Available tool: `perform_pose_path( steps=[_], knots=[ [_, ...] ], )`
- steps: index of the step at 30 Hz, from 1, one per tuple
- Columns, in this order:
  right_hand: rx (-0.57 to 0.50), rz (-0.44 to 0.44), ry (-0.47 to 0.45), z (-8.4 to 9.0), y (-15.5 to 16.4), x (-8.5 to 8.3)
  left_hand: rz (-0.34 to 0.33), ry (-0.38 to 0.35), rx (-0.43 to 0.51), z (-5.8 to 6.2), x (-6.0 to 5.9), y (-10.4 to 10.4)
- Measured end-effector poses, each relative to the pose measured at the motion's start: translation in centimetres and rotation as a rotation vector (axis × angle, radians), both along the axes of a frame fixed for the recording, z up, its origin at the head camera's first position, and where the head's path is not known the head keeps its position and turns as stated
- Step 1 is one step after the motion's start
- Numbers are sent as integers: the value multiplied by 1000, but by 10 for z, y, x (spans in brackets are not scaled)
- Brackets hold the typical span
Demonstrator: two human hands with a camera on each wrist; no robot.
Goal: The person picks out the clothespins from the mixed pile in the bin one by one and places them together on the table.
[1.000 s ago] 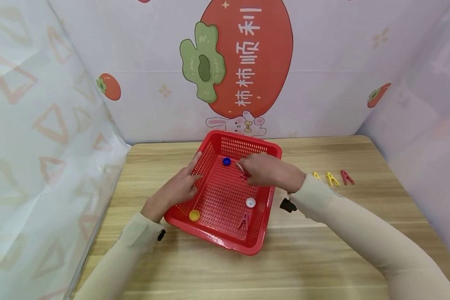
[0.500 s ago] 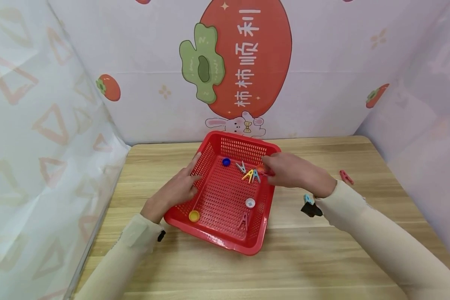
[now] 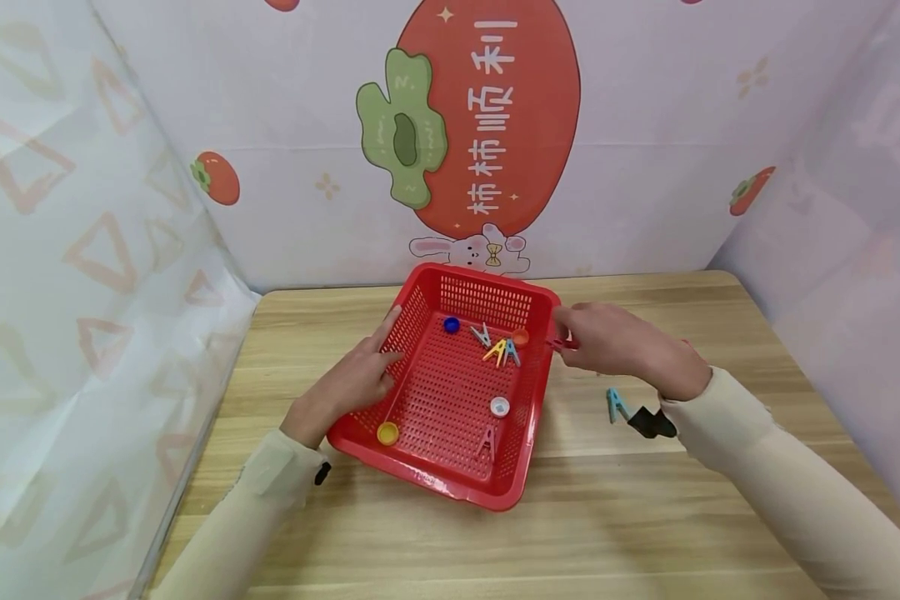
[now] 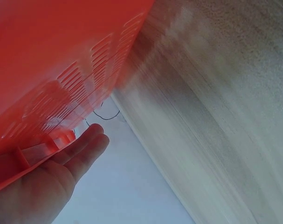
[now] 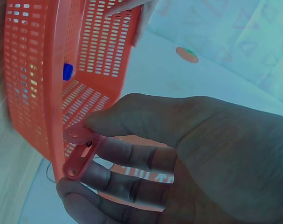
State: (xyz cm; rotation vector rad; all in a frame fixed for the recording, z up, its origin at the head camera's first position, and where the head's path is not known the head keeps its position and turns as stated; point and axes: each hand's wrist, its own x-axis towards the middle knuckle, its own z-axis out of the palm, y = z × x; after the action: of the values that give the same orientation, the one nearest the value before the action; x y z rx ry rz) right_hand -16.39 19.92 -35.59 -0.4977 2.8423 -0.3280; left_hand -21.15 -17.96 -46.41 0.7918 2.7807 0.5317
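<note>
A red perforated basket (image 3: 528, 392) stands on the wooden table (image 3: 645, 500). My left hand (image 3: 348, 379) rests flat against its left wall, fingers straight (image 4: 85, 147). My right hand (image 3: 622, 346) hovers just outside the basket's right rim and pinches a red clothespin (image 5: 80, 156) (image 3: 559, 342) between thumb and fingers. Inside the basket lie a blue cap (image 3: 452, 324), an orange cap (image 3: 520, 337), a white cap (image 3: 499, 407), a yellow cap (image 3: 387, 432), a small cluster of grey, yellow and blue clothespins (image 3: 498, 346), and a red clothespin (image 3: 487, 440).
A light blue clothespin (image 3: 615, 406) lies on the table right of the basket, beside my right wrist. Printed cloth walls (image 3: 120, 250) close in the table on the left, back and right.
My right hand has drawn out of the basket and moved right across its rim, uncovering the clothespin cluster and orange cap. The left hand and basket have stayed put.
</note>
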Motion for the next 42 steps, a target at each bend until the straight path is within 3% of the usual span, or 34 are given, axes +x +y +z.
perform_pose_path(
  steps=[13, 30, 42],
  knots=[
    [8, -64, -11, -6, 36, 9, -5, 4, 15, 0, 0, -1],
    [-16, -81, -1, -30, 77, 24, -7, 10, 16, 0, 1, 0],
    [-42, -148, -8, -53, 96, 32, 5, 7, 23, 0, 1, 1]
  ],
)
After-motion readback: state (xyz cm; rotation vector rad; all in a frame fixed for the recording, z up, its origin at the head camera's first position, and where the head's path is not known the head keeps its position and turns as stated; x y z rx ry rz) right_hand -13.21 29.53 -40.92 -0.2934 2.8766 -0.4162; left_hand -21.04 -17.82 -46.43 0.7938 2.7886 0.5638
